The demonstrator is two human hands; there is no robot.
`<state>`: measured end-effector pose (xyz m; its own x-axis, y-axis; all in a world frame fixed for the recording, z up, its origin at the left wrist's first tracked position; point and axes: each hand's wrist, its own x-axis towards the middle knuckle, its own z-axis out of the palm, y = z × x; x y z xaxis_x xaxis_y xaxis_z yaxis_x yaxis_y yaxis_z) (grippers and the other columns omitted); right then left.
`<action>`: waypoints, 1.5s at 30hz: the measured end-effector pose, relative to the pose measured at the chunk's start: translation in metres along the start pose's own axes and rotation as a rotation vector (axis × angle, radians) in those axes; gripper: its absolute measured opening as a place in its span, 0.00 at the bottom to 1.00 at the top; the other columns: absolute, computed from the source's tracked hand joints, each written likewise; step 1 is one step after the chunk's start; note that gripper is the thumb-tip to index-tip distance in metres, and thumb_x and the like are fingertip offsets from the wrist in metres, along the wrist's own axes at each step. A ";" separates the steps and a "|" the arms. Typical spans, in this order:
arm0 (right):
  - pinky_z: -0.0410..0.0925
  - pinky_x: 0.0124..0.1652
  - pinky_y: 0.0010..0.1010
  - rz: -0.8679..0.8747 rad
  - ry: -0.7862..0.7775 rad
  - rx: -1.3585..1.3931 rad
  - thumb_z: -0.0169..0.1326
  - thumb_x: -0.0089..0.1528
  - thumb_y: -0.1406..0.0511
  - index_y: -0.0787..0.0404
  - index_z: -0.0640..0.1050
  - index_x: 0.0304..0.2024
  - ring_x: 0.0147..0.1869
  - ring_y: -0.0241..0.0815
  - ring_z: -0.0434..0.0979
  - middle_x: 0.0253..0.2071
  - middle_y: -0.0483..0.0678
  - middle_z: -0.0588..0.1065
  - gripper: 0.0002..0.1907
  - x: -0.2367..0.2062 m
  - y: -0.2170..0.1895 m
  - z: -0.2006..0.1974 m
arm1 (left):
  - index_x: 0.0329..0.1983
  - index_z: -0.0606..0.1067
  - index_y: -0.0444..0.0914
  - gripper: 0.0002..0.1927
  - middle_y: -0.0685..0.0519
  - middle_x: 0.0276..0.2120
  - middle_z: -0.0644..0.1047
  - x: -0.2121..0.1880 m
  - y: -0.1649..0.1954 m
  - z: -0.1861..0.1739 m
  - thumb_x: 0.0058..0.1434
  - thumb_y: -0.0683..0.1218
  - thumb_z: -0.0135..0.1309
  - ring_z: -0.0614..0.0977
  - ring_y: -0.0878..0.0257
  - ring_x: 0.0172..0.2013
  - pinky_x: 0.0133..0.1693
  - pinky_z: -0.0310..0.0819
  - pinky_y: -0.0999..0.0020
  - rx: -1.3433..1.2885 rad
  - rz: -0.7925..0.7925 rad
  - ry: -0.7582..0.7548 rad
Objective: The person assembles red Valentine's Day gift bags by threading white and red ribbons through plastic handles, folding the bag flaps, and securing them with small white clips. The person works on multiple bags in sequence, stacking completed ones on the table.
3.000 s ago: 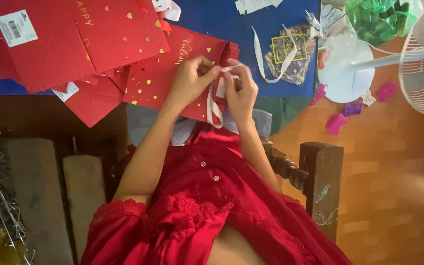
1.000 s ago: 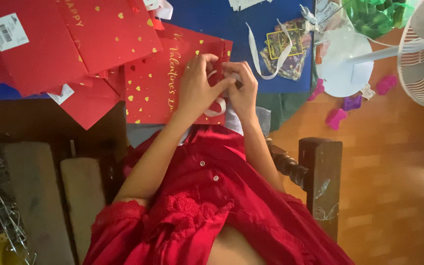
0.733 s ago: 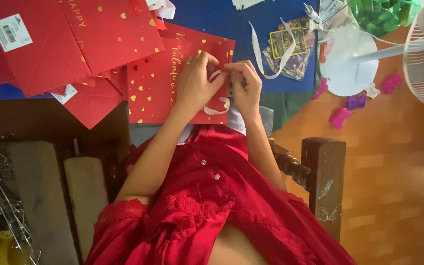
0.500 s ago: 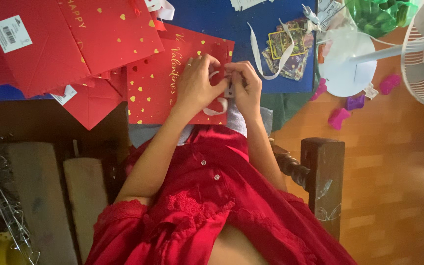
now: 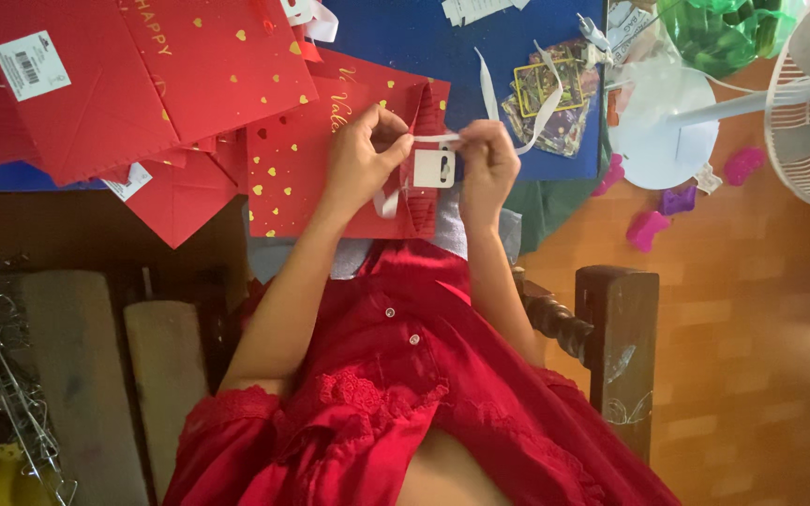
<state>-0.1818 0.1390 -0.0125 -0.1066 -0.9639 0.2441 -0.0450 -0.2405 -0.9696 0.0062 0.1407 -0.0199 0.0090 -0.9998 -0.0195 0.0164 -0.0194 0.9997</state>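
- I see my left hand (image 5: 363,155) and right hand (image 5: 487,167) close together over a flat red bag (image 5: 330,159) of matte paper, sprinkled with small gold hearts and gold script.
- A thin white ribbon (image 5: 438,139) runs taut between the 2 hands; a loose loop of it hangs below the left hand.
- A small white tag (image 5: 433,169), a rounded rectangle with a slot cut in it, hangs from the ribbon just between the hands, lying against the bag's folded edge.
- My left fingers are curled tight, pinching the ribbon at the thumb; my right fingers are closed narrow on its other end.
- More red bags (image 5: 142,75) lie stacked to the left, smooth and creased; 1 carries a white sticker.
- The bags rest on a blue table (image 5: 396,42), with a glossy printed packet (image 5: 550,94) and another loose ribbon beside it to the right.
- Beyond that stand a white fan (image 5: 799,94) on a round base and something in crinkled green plastic.
- Pink and purple plastic bits (image 5: 649,230) lie on the orange wood floor.
- A dark carved wooden chair (image 5: 621,347) sits under my red dress.
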 end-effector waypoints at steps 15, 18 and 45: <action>0.69 0.44 0.37 -0.275 -0.197 -0.646 0.62 0.59 0.75 0.62 0.79 0.40 0.46 0.48 0.75 0.41 0.51 0.74 0.09 -0.003 -0.013 0.020 | 0.40 0.76 0.36 0.08 0.55 0.34 0.83 -0.003 0.006 0.004 0.63 0.44 0.61 0.85 0.69 0.36 0.40 0.80 0.71 0.030 -0.005 -0.010; 0.70 0.45 0.35 -0.278 -0.158 -0.547 0.60 0.63 0.75 0.62 0.77 0.41 0.46 0.44 0.76 0.41 0.49 0.73 0.07 -0.002 -0.004 0.014 | 0.40 0.76 0.35 0.08 0.54 0.33 0.82 -0.004 0.007 0.004 0.64 0.43 0.61 0.84 0.68 0.35 0.40 0.79 0.71 0.003 -0.044 -0.021; 0.66 0.36 0.29 -0.027 -0.088 -0.523 0.57 0.65 0.74 0.65 0.77 0.42 0.37 0.39 0.73 0.40 0.49 0.71 0.04 -0.005 -0.003 0.015 | 0.41 0.74 0.36 0.09 0.55 0.33 0.81 -0.006 0.010 0.001 0.63 0.45 0.60 0.83 0.68 0.33 0.32 0.80 0.69 -0.080 -0.159 -0.067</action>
<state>-0.1661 0.1424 -0.0115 -0.0155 -0.9696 0.2442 -0.5382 -0.1977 -0.8193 0.0051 0.1461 -0.0100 -0.0666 -0.9826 -0.1732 0.0915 -0.1788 0.9796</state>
